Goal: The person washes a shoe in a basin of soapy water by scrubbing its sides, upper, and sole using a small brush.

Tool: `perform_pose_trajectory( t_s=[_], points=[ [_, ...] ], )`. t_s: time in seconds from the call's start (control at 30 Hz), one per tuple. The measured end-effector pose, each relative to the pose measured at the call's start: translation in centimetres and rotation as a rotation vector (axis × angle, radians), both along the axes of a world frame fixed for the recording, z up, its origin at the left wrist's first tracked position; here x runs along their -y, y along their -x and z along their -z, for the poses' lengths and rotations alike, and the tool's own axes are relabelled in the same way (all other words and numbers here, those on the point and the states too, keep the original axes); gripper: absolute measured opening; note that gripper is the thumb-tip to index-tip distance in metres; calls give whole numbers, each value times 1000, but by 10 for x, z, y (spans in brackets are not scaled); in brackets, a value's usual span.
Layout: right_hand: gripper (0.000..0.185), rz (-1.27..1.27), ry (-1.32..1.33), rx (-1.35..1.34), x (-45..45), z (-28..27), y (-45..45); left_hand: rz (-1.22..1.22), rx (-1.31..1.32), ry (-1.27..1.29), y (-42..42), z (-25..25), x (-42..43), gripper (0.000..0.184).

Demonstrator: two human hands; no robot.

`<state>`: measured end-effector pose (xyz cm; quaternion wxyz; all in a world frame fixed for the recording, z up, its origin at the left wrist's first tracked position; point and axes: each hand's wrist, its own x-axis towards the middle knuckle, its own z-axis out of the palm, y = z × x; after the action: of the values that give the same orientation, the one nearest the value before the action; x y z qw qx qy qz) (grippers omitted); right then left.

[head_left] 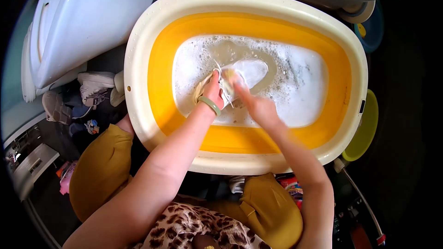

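A white shoe (255, 71) with loose laces lies in soapy water inside a yellow tub with a cream rim (244, 162). My left hand (213, 91), with a green bangle at the wrist, is closed on the shoe's opening and laces. Over the middle of the shoe is my right hand (262, 109), closed and blurred by motion. A small yellowish thing shows at its fingertips, too smeared to make out. White foam covers much of the water around the shoe.
Several shoes (96, 85) stand on the floor left of the tub, below a white glossy appliance or basin (92, 18). A green basin (363, 129) and a blue one (374, 30) are at the right. A hose (362, 196) runs down the lower right.
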<state>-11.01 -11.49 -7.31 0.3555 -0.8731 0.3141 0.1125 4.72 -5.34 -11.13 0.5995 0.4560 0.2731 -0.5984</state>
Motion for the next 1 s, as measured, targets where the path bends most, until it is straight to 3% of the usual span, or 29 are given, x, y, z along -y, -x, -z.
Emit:
perform_pose_trajectory(
  t_s=[0.07,0.17,0.2,0.3,0.37,0.47,0.57,0.63,0.73,0.83,0.87,0.9,1.0],
  points=[
    [45,20,124,82,30,18,-41,-6,9,13,-4,-8,2,42],
    [44,138,110,64,32,16,-53,-20,-60,84,-7,-9,2,39],
    [43,170,56,-1,21,7,-42,-31,-50,23,-8,3,1,39],
    [46,219,-8,169,-30,0,16,-40,-91,-19,-12,9,3,39],
    [49,97,-31,75,-45,-4,40,-20,87,-70,-3,14,2,42],
    [47,-16,79,-34,5,7,-15,10,80,-95,-6,14,1,42],
    [45,85,158,116,23,28,-51,36,22,-90,-12,0,5,42],
    [43,165,98,19,18,12,-51,21,-51,-21,-16,-3,9,43],
    [54,146,-83,120,-35,0,7,12,-30,-19,-14,3,6,43],
    [59,-57,-23,40,-27,-12,27,-12,44,-81,-2,8,-2,42],
    [56,-165,44,-132,-7,-20,11,10,60,-108,0,23,-7,41],
    [53,-203,51,-119,14,-15,-6,36,85,-120,-3,31,-5,40],
    [45,-214,87,-169,49,-9,-48,9,10,-59,-6,5,4,40]
  ],
)
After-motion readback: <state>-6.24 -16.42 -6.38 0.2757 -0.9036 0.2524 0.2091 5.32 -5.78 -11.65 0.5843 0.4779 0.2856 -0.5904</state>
